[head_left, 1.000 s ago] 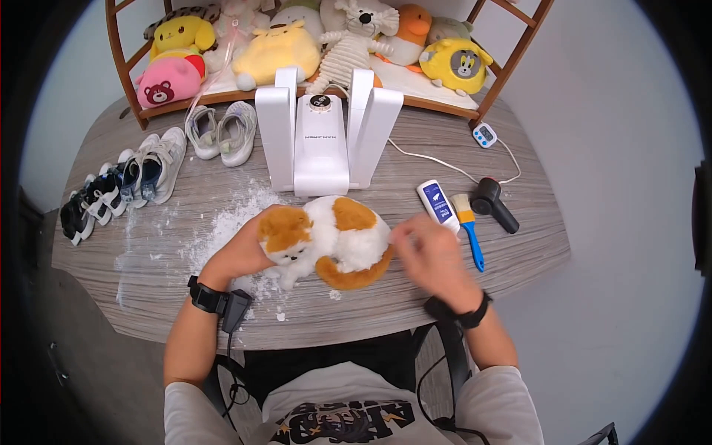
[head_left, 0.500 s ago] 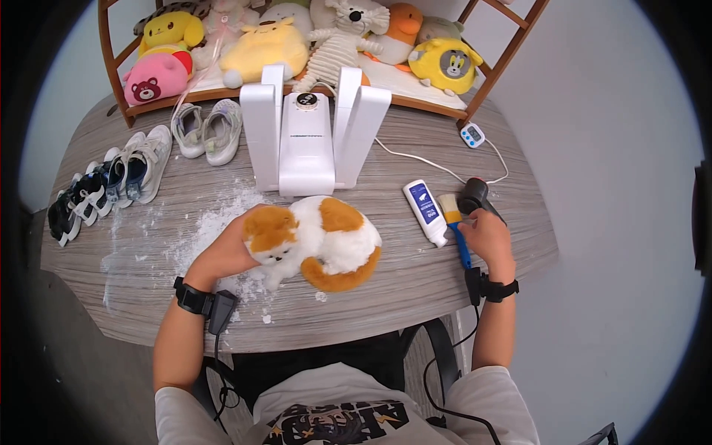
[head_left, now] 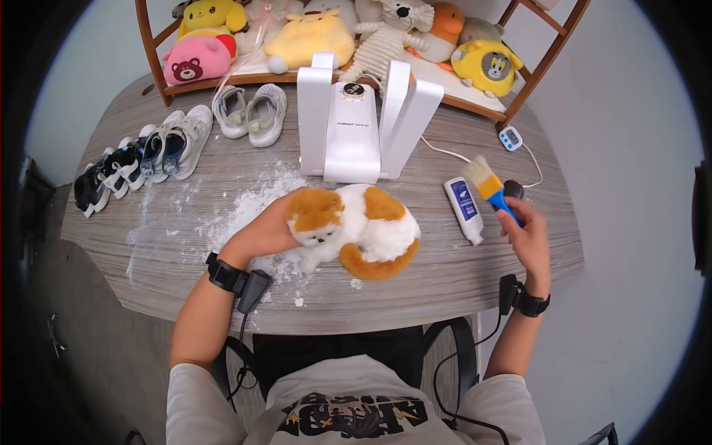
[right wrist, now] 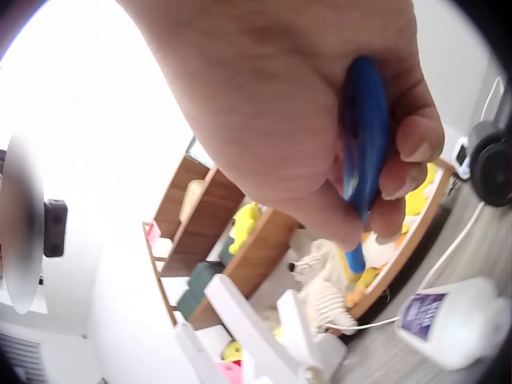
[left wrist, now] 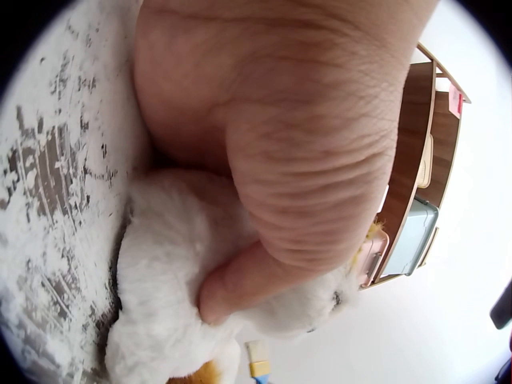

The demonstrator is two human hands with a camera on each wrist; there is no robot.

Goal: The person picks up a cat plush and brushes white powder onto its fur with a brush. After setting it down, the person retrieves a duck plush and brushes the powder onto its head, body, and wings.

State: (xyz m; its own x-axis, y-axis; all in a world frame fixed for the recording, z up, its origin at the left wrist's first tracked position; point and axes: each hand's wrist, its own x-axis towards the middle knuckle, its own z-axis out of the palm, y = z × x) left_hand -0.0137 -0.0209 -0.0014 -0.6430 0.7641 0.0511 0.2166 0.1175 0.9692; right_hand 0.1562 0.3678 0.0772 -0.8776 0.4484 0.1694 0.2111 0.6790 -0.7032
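A plush cat [head_left: 382, 230], white with orange-brown patches, lies on the table in the head view. My left hand [head_left: 268, 231] grips it behind the head, the fingers hidden under the fur. Up close in the left wrist view, the thumb [left wrist: 236, 288] presses into the white fur [left wrist: 152, 280]. To the right of the cat, my right hand [head_left: 528, 236] holds a brush [head_left: 491, 187] by its blue handle, pale bristles angled up and away. The handle [right wrist: 364, 136] lies between thumb and curled fingers in the right wrist view.
White powder [head_left: 256, 204] covers the table left of the cat. Behind the cat stands a white shoe dryer [head_left: 352, 137]. A white bottle [head_left: 464, 211], a black dryer-like device [head_left: 512, 189] and a timer [head_left: 510, 139] are at right; several shoes [head_left: 189, 141] and a plush-toy shelf [head_left: 252, 78] lie beyond.
My right hand has gone from beside the cat to the brush, taken hold of it and raised it from the table. The left hand keeps its grip on the cat.
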